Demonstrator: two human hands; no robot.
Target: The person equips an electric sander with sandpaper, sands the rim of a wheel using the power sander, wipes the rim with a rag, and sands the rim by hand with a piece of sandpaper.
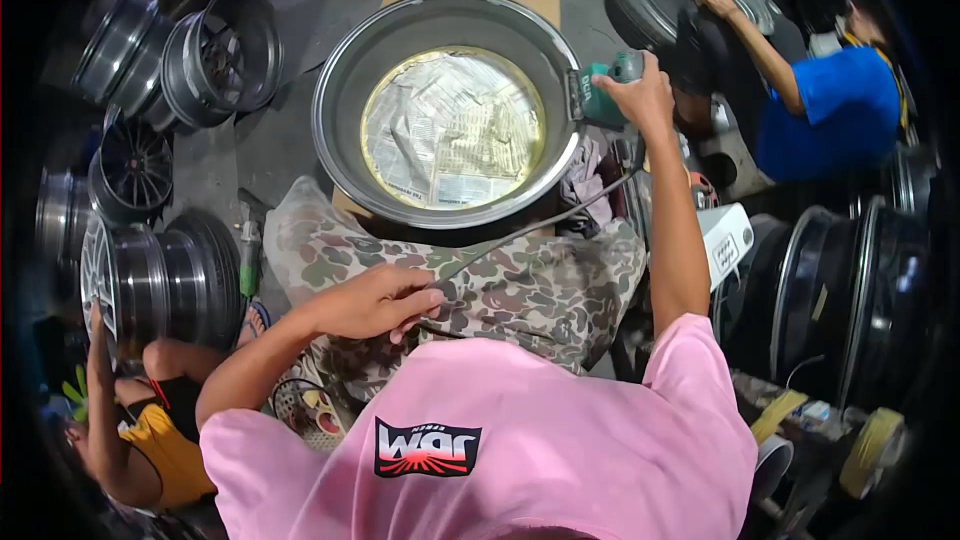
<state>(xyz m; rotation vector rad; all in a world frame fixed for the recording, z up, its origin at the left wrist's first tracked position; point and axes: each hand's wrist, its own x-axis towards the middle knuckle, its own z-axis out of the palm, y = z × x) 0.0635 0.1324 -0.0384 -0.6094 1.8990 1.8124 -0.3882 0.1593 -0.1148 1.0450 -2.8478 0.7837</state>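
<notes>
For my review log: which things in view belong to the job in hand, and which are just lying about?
In use:
wheel barrel
newspaper inside it
green power tool in the right hand
power cord, apparently held by the left hand
cardboard under the barrel

Apparently just lying about:
wheel rims, upper left
green-bodied hand tool, left
yellow roll, lower right

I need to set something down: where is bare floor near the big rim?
Bare floor shows between the big rim and the dark rims to its left. Right of the big rim is crowded: right hand, power tool, cloth.
</notes>
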